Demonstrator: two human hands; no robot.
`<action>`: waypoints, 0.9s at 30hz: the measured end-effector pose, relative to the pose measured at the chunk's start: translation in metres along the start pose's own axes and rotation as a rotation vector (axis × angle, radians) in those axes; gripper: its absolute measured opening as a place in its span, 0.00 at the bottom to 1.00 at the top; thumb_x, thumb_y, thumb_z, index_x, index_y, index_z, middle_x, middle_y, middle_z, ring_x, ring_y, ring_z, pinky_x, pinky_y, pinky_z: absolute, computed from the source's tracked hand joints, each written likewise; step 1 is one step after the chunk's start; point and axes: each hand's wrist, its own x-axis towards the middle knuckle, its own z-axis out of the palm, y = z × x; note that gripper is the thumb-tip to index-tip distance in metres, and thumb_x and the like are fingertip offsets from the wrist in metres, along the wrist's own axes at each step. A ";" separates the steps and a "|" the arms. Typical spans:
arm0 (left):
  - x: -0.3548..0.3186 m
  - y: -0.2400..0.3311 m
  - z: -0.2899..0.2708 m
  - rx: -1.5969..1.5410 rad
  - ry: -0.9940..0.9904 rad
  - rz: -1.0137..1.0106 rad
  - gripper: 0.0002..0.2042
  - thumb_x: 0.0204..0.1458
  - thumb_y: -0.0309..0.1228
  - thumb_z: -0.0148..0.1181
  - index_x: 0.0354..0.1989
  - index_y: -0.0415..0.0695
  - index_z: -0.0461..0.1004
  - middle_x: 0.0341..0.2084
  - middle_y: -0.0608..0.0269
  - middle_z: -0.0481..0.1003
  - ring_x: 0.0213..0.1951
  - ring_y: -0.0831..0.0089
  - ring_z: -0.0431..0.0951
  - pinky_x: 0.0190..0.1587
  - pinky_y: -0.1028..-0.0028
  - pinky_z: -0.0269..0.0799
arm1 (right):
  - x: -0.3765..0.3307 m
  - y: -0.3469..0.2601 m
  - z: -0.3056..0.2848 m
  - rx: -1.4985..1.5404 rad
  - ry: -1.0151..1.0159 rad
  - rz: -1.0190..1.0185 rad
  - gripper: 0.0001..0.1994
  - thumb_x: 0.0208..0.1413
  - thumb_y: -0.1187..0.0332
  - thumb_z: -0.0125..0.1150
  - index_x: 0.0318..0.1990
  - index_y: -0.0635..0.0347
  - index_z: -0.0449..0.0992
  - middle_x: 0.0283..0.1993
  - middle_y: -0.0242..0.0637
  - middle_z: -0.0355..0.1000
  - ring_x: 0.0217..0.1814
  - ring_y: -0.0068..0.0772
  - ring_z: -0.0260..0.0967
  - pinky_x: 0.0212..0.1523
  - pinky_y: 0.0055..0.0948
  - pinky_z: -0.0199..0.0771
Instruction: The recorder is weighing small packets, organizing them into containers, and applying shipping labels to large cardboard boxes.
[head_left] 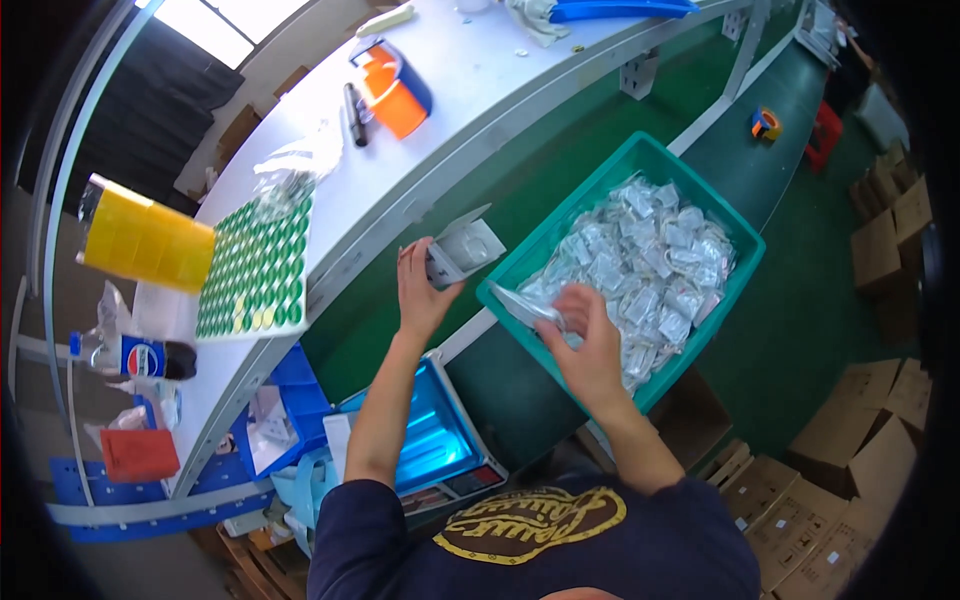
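Note:
My left hand [422, 297] grips a small white cardboard box [485, 243] by its side, over the gap between the white table and the green crate. The box's flap stands up, and something pale and clear shows inside. My right hand [590, 345] pinches a clear plastic packet [524, 304] at the near left side of the green plastic crate [742, 236]. Whatever lies inside that packet is too unclear to name. Many similar clear bags [640, 262] with small white contents fill the crate.
On the white table [440, 75] are an orange tape dispenser [395, 100], a black marker [355, 115], and a white tray of green round pieces [255, 265]. A cola bottle [150, 358] lies at left. Cardboard boxes [870, 420] stand at right; a tape roll [766, 124] rests on the dark bench.

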 end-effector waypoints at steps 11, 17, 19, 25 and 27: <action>-0.177 0.096 -0.156 -0.129 0.239 -0.203 0.47 0.33 0.30 0.78 0.65 0.43 0.57 0.55 0.45 0.63 0.57 0.49 0.64 0.59 0.56 0.63 | -0.066 -0.106 0.066 -0.522 -0.552 -0.729 0.24 0.50 0.71 0.69 0.54 0.60 0.70 0.53 0.44 0.71 0.58 0.44 0.68 0.54 0.44 0.70; -0.297 0.119 -0.239 -0.393 0.302 -0.202 0.45 0.39 0.33 0.76 0.67 0.44 0.54 0.56 0.46 0.61 0.53 0.53 0.68 0.54 0.60 0.68 | -0.141 -0.132 0.081 0.178 -0.836 -0.488 0.28 0.46 0.71 0.70 0.57 0.58 0.70 0.60 0.51 0.64 0.64 0.53 0.62 0.62 0.48 0.63; -0.317 0.132 -0.262 -0.406 0.256 -0.222 0.45 0.40 0.33 0.75 0.67 0.44 0.54 0.56 0.47 0.61 0.52 0.54 0.69 0.53 0.61 0.69 | -0.165 -0.132 0.091 0.354 -0.999 -0.359 0.30 0.44 0.72 0.70 0.59 0.57 0.70 0.61 0.51 0.63 0.64 0.54 0.62 0.62 0.48 0.63; -0.361 0.141 -0.275 -0.781 0.068 -0.474 0.36 0.45 0.33 0.71 0.63 0.42 0.58 0.51 0.53 0.62 0.52 0.61 0.71 0.53 0.67 0.71 | -0.216 -0.127 0.114 0.247 -1.057 -0.276 0.24 0.46 0.77 0.66 0.53 0.59 0.71 0.62 0.49 0.62 0.63 0.49 0.63 0.63 0.44 0.63; -0.367 0.140 -0.272 -0.856 0.042 -0.517 0.35 0.46 0.32 0.71 0.62 0.42 0.59 0.50 0.54 0.61 0.53 0.62 0.70 0.54 0.68 0.71 | -0.231 -0.128 0.121 0.276 -0.994 -0.253 0.22 0.47 0.77 0.65 0.52 0.59 0.71 0.62 0.48 0.62 0.63 0.48 0.63 0.63 0.43 0.63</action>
